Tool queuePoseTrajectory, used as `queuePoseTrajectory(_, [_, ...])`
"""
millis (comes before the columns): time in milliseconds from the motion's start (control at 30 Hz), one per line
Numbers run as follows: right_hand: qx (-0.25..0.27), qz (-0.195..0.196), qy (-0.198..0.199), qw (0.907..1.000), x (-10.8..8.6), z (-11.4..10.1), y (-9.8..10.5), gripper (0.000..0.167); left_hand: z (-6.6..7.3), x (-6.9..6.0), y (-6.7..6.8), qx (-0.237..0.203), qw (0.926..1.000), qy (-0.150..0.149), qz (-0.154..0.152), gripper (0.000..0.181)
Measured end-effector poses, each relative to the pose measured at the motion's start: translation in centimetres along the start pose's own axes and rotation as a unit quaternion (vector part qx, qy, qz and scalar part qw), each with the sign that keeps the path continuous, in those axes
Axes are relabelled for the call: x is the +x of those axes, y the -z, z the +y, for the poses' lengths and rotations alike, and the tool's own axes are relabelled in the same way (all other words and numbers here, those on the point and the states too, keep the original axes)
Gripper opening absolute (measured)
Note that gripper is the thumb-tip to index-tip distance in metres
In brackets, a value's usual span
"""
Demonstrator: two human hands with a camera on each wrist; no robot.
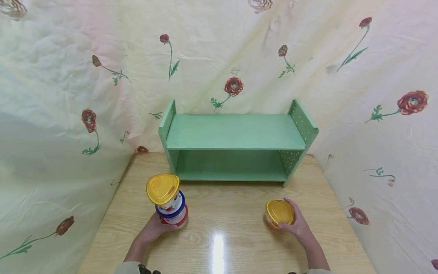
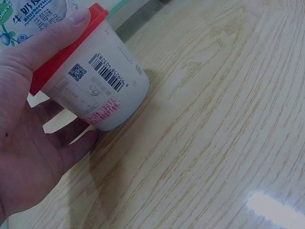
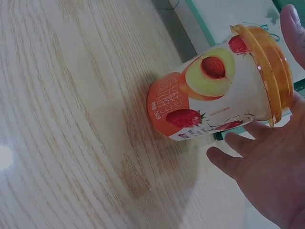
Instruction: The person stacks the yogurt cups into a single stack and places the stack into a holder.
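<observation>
Three yogurt tubs are stacked at the left: a yellow-lidded tub on top, a blue-lidded tub in the middle and a red-lidded tub at the bottom. My left hand grips the bottom tub, thumb along its red lid and fingers round the far side. On the right, another yellow-lidded yogurt tub with peach and strawberry pictures is upright. Around its lid end, my right hand has the thumb in front and fingers behind; part of the fingers is hidden by the tub.
A green two-level shelf stands at the back of the wooden table, with raised side panels. Flower-printed cloth hangs behind and on both sides. A bright light reflection lies on the tabletop near the front.
</observation>
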State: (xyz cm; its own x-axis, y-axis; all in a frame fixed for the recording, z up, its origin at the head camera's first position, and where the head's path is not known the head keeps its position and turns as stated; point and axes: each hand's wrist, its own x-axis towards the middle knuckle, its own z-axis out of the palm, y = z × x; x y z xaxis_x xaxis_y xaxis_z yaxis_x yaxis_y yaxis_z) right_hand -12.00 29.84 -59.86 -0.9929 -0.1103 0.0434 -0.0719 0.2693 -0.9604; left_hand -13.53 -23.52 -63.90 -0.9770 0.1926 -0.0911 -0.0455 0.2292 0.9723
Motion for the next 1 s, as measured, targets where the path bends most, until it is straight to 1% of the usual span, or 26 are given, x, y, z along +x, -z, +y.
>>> queuePoseTrajectory(133, [0.003, 0.002, -0.003, 1.0000, 0.1, 0.1, -0.2, 0.106, 0.1, 0.0, 0.0, 0.004, 1.0000, -0.002, 0.002, 0.098])
queuePoseTrajectory(300, [-0.012, 0.017, -0.015, 0.9997, 0.1, 0.7, -0.5, 0.111, 0.3, -0.1, 0.0, 0.007, 1.0000, -0.002, 0.000, 0.097])
queuePoseTrajectory(400, [-0.014, 0.026, -0.016, 0.9994, 0.1, 1.0, -0.7, 0.109, 0.3, 0.0, 0.0, 0.013, 0.9999, -0.004, -0.002, 0.097])
queuePoseTrajectory(567, [0.002, 0.040, -0.019, 0.9990, 0.0, 1.2, -1.0, 0.103, 0.3, 0.1, 0.0, 0.019, 0.9998, -0.002, -0.005, 0.098])
queuePoseTrajectory(733, [0.020, 0.049, -0.022, 0.9983, 0.2, 1.1, -1.4, 0.101, 0.3, 0.2, 0.1, 0.005, 0.9999, -0.001, -0.008, 0.098])
queuePoseTrajectory(867, [0.014, 0.059, -0.029, 0.9977, 0.5, 1.0, -1.8, 0.101, 0.3, 0.1, 0.1, 0.001, 0.9999, 0.006, -0.009, 0.097])
queuePoseTrajectory(1000, [-0.003, 0.068, -0.040, 0.9969, 1.0, 0.9, -1.9, 0.102, 0.0, 0.0, 0.0, 0.004, 1.0000, 0.006, -0.006, 0.096])
